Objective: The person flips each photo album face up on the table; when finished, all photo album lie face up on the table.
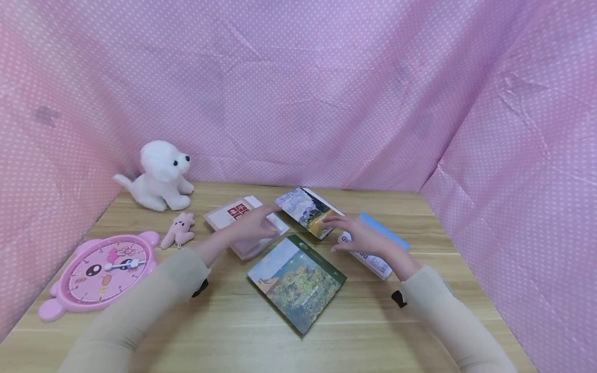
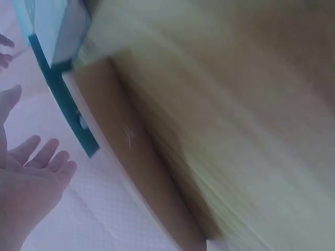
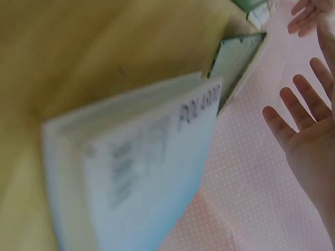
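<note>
In the head view my left hand point(image 1: 254, 223) reaches over a pale album point(image 1: 247, 250) with a red block of characters, fingers extended and holding nothing. My right hand point(image 1: 361, 235) is above a white and blue album point(image 1: 383, 231), its fingers loosely spread. The lettering "POLAROID" shows on that album point(image 3: 157, 157) in the right wrist view, apart from my fingers. Between the hands lies an album with a painted field cover point(image 1: 303, 207). Nearer the front is a green-edged photo album point(image 1: 298, 285) with a flower-garden picture.
A white plush dog point(image 1: 163, 178) sits at the back left. In front of it lie a small pink plush toy point(image 1: 179, 230) and a pink clock-faced toy point(image 1: 104, 272). Pink dotted cloth point(image 1: 298, 93) hangs behind and beside the wooden table point(image 1: 261, 347).
</note>
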The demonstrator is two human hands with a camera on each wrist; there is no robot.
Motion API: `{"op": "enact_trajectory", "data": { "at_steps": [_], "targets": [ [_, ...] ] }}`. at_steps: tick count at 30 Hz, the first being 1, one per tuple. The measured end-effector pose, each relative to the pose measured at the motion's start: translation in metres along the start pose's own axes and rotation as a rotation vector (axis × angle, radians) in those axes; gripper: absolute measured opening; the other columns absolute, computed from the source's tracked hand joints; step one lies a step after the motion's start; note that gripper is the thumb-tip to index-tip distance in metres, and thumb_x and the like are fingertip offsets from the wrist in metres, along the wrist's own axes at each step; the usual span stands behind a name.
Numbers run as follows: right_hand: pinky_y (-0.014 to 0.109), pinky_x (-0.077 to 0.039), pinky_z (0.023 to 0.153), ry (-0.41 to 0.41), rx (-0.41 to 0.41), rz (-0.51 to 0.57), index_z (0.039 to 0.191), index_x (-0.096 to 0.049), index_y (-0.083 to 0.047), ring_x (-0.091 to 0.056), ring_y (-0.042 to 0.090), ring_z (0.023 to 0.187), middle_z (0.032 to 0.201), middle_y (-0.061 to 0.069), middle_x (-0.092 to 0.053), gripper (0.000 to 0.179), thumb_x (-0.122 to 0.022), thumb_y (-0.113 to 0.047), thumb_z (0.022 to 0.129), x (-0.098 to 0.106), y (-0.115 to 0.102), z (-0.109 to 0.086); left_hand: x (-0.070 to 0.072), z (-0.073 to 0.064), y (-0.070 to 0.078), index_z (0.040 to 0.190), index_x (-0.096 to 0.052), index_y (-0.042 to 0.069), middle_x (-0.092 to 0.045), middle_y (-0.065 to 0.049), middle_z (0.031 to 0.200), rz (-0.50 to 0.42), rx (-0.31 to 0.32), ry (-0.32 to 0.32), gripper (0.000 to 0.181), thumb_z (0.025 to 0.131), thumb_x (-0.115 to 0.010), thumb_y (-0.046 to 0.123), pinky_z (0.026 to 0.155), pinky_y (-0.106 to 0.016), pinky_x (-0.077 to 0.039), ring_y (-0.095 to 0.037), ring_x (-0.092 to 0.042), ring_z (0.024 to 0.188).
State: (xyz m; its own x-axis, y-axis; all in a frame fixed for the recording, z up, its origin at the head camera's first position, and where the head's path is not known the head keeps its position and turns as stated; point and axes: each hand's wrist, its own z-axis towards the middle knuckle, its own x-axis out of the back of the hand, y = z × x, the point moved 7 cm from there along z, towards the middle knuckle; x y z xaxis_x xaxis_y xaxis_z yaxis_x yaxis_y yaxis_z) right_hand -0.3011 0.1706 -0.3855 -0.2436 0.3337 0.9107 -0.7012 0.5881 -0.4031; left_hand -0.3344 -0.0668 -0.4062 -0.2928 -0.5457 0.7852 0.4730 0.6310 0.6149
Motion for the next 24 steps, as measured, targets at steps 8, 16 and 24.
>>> {"op": "enact_trajectory", "data": {
  "at_steps": [8, 16, 24],
  "targets": [
    [0.047, -0.035, 0.108, -0.012, 0.01, 0.113, 0.139, -0.046, -0.01, -0.037, 0.029, 0.135, 0.144, 0.01, -0.043, 0.067, -0.075, -0.021, 0.08, -0.018, -0.006, -0.018, -0.015, -0.014, 0.015, 0.142, -0.038, 0.002, -0.042, -0.02, 0.142, -0.006, -0.037, 0.013, 0.076, 0.08, -0.075, 0.025, 0.11, -0.048, -0.032, -0.035, -0.042, 0.129],
    [0.049, -0.031, 0.11, -0.097, 0.012, 0.156, 0.144, -0.038, -0.009, -0.033, 0.029, 0.137, 0.148, 0.008, -0.038, 0.078, -0.074, -0.034, 0.079, -0.039, -0.016, -0.037, -0.035, -0.029, 0.038, 0.139, -0.04, -0.002, -0.047, -0.022, 0.137, 0.021, -0.116, 0.014, 0.073, 0.079, -0.076, 0.02, 0.107, -0.047, -0.036, -0.035, -0.046, 0.125],
    [0.051, -0.033, 0.108, -0.151, 0.083, 0.112, 0.141, -0.039, -0.002, -0.038, 0.035, 0.133, 0.146, 0.017, -0.039, 0.086, -0.078, -0.036, 0.073, -0.053, -0.021, -0.047, -0.05, -0.035, 0.038, 0.14, -0.038, -0.005, -0.047, -0.023, 0.137, 0.017, -0.088, -0.015, 0.074, 0.08, -0.074, 0.021, 0.106, -0.046, -0.038, -0.035, -0.046, 0.125]
  ]
}}
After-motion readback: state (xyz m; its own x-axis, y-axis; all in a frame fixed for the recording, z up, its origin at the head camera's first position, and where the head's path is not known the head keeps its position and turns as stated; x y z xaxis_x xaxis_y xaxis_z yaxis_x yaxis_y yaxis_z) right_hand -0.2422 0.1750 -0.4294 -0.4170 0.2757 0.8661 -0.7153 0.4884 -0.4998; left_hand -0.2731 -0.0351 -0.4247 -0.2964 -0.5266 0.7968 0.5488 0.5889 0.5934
